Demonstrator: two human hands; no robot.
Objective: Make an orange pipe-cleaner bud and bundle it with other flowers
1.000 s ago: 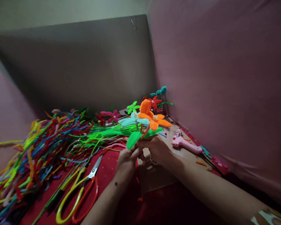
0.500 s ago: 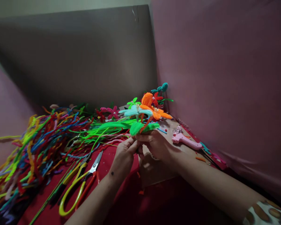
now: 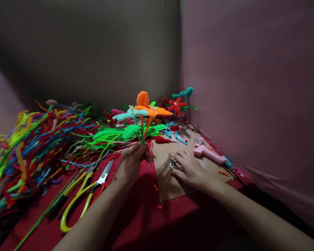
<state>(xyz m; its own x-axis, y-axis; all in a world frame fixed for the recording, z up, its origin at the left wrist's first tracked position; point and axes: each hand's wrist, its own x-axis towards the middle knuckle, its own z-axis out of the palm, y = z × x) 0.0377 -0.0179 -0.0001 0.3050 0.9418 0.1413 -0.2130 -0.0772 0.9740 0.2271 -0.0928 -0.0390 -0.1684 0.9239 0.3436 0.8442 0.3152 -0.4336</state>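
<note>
My left hand (image 3: 131,160) is closed around the green stems of a pipe-cleaner flower bunch, held upright over the red cloth. The bunch has an orange flower (image 3: 153,111), a pale aqua flower (image 3: 132,114) and a green leaf (image 3: 131,131). To the right, my right hand (image 3: 189,169) rests low over a brown board (image 3: 170,190). Its thumb and fingers curl around a small dotted ring (image 3: 176,164), which looks like the core of a tape roll. Part of the ring is hidden by the fingers.
Scissors (image 3: 103,176) and yellow-handled pliers (image 3: 86,181) lie at left, beside a heap of colourful pipe cleaners (image 3: 49,146). Green pipe cleaners (image 3: 107,134) lie behind my left hand. A pink glue gun (image 3: 209,154) is on the board's right. A red flower (image 3: 177,104) stands near the pink wall.
My right hand has let go of the flower bunch and moved down and right to the dotted ring on the board. My left hand keeps the bunch, now slightly further left in view.
</note>
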